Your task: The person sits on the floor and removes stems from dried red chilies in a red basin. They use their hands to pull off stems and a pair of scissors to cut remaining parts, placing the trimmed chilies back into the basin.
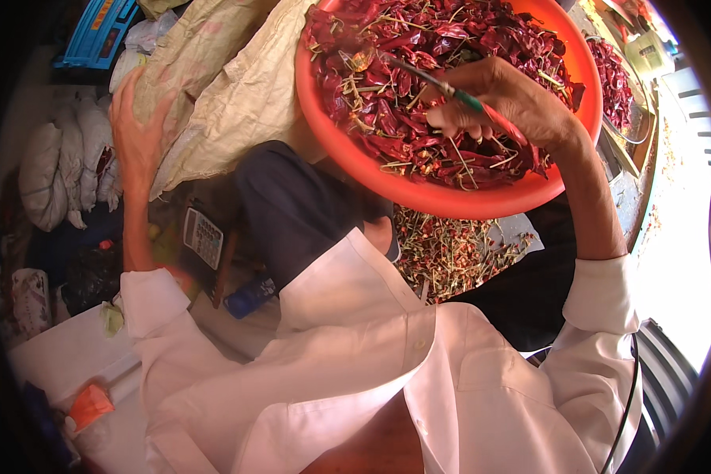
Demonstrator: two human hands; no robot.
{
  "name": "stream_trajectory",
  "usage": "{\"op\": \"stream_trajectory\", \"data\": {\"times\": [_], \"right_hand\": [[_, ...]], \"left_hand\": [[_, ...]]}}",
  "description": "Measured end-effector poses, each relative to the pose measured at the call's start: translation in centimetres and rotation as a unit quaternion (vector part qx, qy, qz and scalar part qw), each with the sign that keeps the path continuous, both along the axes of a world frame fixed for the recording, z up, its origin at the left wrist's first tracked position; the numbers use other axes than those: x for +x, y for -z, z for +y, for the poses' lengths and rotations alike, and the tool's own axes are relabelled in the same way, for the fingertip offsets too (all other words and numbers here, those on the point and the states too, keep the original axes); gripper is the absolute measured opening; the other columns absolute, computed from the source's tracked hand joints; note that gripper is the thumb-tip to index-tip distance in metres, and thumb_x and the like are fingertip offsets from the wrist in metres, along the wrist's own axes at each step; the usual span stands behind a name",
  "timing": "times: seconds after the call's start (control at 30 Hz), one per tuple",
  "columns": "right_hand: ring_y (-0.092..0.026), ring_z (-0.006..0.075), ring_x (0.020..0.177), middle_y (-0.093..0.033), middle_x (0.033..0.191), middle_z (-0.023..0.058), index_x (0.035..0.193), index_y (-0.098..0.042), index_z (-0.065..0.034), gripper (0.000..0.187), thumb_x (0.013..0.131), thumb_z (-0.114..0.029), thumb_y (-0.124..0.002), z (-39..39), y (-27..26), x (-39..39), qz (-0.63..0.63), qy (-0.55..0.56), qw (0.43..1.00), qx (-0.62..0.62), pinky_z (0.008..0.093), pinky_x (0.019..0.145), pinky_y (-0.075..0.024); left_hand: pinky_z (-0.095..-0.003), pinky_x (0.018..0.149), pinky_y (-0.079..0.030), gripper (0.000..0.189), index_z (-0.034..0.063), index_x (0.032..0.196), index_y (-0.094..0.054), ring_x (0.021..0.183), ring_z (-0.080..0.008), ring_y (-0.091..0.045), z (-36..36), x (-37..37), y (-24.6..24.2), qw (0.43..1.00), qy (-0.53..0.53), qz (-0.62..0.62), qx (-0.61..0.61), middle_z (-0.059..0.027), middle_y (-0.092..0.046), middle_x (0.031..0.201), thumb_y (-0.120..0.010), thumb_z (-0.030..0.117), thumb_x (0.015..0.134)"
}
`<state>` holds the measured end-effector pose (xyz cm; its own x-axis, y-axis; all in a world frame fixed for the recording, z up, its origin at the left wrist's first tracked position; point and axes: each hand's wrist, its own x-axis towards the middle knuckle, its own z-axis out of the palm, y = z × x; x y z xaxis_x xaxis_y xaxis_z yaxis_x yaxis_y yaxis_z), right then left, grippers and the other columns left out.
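Note:
A large orange-red plastic basin (450, 204), full of dried red chillies (385, 118) with stems, stands before me. Over its right half is my right hand (497, 103), closed around the red and green handle of a thin metal tool (468, 99). The tool's narrow blade or shaft points to the upper left, over the chillies; its exact kind is unclear. My left hand (139, 127) lies with fingers spread on the left edge of a pale woven sack (231, 101), left of the basin. Whether those fingers grip the cloth cannot be told.
Chilli stems and seeds (444, 255) lie in a heap below the basin. A calculator (203, 238) and a blue object (249, 299) are at lower left. White bundles (65, 160) and a blue plastic crate (98, 32) stand at far left. More chillies (610, 83) are at upper right.

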<state>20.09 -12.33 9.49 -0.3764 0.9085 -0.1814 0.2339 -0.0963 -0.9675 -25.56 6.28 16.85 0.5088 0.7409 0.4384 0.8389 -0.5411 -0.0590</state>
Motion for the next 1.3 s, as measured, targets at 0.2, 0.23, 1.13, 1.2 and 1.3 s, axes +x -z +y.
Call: {"op": "stream_trajectory", "data": {"times": [0.2,0.23,1.13,1.2,1.3], "right_hand": [[-0.056,0.0051,0.065,-0.067,0.076,-0.0019,0.105,-0.077,-0.0057,0.042,0.094,-0.046,-0.076,0.7,0.5,-0.6,0.009,0.165,0.985,0.056,0.0236,0.058,-0.0444],[-0.056,0.0049,0.065,-0.066,0.076,-0.0023,0.104,-0.077,-0.0060,0.042,0.094,-0.046,-0.076,0.5,0.9,-0.3,-0.014,0.170,0.985,0.041,0.0235,0.058,-0.0441],[-0.068,0.0327,0.120,-0.070,0.129,0.0244,0.147,-0.045,0.0116,0.060,0.106,-0.028,-0.062,-1.9,-2.4,0.7,0.273,0.187,0.944,-0.001,0.0422,0.109,-0.0509],[-0.070,0.0323,0.117,-0.071,0.126,0.0248,0.145,-0.046,0.0106,0.052,0.107,-0.021,-0.061,-2.2,-1.1,1.4,0.197,0.179,0.961,0.074,0.0416,0.105,-0.0539],[-0.071,0.0287,0.113,-0.072,0.123,0.0238,0.137,-0.052,0.0086,0.040,0.104,-0.012,-0.063,-2.7,-0.2,2.0,0.122,0.201,0.966,0.107,0.0389,0.100,-0.0569]], "left_hand": [[-0.0367,0.110,-0.047,0.046,0.0058,0.133,-0.068,0.127,-0.0280,-0.062,-9.4,12.0,7.7,0.917,0.197,-0.083,-0.338,-0.0122,-0.068,0.132,-0.077,0.005,0.088],[-0.0369,0.109,-0.049,0.047,0.0061,0.133,-0.068,0.127,-0.0276,-0.063,-10.2,13.5,9.5,0.897,0.221,-0.069,-0.378,-0.0122,-0.068,0.132,-0.077,0.004,0.087],[-0.0355,0.091,-0.060,0.028,0.0004,0.131,-0.062,0.099,-0.0188,-0.072,-10.0,17.9,17.1,0.566,0.158,-0.450,-0.673,-0.0075,-0.070,0.108,-0.061,0.006,0.103],[-0.0386,0.092,-0.061,0.028,0.0016,0.130,-0.062,0.101,-0.0200,-0.071,-9.5,17.1,16.1,0.496,0.159,-0.494,-0.696,-0.0068,-0.068,0.110,-0.060,0.007,0.103],[-0.0264,0.065,-0.055,0.015,0.0047,0.115,-0.065,0.082,-0.0118,-0.065,-9.0,15.8,14.0,0.527,0.065,-0.522,-0.667,-0.0036,-0.066,0.107,-0.062,0.017,0.107]]}}
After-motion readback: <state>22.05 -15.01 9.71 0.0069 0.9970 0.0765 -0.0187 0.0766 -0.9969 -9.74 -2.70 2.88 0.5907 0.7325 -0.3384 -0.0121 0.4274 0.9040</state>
